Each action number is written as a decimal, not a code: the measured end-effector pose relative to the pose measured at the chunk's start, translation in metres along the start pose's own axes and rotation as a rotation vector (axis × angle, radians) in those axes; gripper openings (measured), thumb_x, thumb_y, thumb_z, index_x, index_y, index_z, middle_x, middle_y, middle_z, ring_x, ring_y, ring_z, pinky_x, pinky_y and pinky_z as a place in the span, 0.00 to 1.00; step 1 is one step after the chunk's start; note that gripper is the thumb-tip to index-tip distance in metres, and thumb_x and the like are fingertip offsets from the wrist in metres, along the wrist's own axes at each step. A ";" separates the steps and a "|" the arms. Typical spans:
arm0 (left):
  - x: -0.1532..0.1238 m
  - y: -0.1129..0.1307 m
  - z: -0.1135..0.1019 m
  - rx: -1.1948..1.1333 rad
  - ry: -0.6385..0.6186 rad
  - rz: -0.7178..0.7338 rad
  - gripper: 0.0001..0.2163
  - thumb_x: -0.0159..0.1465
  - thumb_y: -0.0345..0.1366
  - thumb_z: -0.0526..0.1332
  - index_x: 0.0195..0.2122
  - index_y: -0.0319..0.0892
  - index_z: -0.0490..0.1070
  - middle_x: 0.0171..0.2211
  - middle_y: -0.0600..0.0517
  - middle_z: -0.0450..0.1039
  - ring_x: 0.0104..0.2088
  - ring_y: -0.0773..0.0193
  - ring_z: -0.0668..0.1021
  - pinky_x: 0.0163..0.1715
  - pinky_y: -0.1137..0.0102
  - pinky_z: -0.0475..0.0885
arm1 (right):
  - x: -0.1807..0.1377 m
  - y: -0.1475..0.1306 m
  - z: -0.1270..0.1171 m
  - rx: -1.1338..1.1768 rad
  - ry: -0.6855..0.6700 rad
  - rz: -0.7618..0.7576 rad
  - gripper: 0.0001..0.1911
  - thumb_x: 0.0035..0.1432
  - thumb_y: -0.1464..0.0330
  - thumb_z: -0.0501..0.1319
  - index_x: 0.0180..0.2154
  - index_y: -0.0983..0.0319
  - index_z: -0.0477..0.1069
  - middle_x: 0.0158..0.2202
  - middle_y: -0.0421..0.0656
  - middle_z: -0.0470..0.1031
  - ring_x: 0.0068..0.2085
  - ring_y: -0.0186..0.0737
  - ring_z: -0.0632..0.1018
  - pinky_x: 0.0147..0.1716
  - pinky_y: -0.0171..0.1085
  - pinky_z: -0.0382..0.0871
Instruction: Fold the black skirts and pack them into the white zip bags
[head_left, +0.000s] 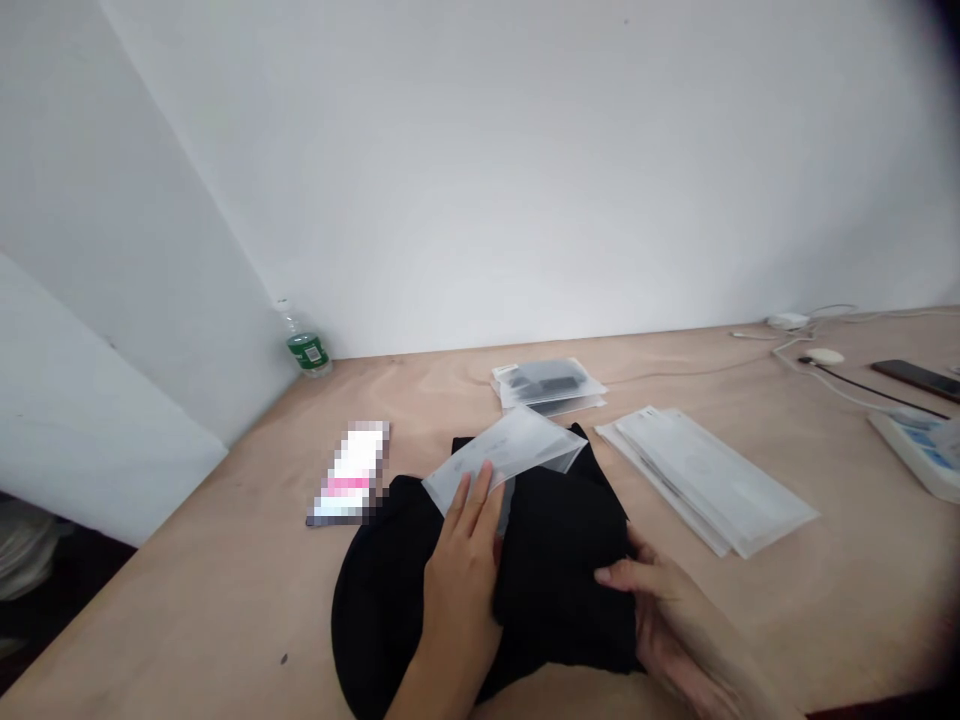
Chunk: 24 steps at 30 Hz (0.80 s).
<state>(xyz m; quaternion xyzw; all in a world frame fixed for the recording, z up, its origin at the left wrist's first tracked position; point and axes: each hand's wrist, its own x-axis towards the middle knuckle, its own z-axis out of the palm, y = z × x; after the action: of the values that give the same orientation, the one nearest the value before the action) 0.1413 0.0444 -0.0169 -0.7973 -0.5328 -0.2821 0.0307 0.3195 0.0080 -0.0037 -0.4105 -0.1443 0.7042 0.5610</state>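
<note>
Plywood table against a white wall, with a black folded garment at lower middle of the frame. Left hand sits open, fingers slightly spread on a frosted plastic bag, its long axis angling up-right across the garment's top. Right hand curls around the garment's right edge.

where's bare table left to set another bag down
Bare plywood tabletop shows front left, between the black garment and the table's left edge, and front right, below the stack of translucent bags. It's crowded far right, around the white cables and phone.
</note>
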 end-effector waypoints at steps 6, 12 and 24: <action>-0.007 0.013 0.004 0.009 0.011 0.039 0.28 0.57 0.18 0.44 0.59 0.41 0.54 0.61 0.50 0.55 0.62 0.58 0.54 0.51 0.62 0.68 | 0.008 -0.002 0.010 0.186 0.148 -0.086 0.33 0.37 0.82 0.65 0.49 0.59 0.66 0.37 0.41 0.78 0.43 0.42 0.77 0.45 0.39 0.70; -0.010 0.024 0.005 -0.043 -0.092 0.095 0.35 0.52 0.14 0.41 0.62 0.41 0.45 0.64 0.52 0.46 0.63 0.58 0.47 0.49 0.65 0.70 | 0.009 0.006 0.026 0.192 0.125 -0.022 0.30 0.33 0.83 0.67 0.43 0.61 0.71 0.32 0.40 0.79 0.38 0.41 0.79 0.39 0.36 0.73; -0.014 0.029 0.002 -0.086 -0.075 0.311 0.28 0.60 0.18 0.42 0.63 0.37 0.44 0.64 0.50 0.47 0.63 0.56 0.47 0.50 0.66 0.69 | 0.038 0.027 0.035 0.166 0.058 -0.224 0.22 0.39 0.79 0.63 0.41 0.62 0.71 0.33 0.40 0.78 0.39 0.38 0.78 0.40 0.32 0.72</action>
<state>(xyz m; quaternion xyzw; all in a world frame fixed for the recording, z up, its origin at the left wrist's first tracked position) 0.1632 0.0206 -0.0178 -0.8807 -0.3911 -0.2666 0.0202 0.2737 0.0425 -0.0155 -0.3641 -0.1142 0.6346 0.6721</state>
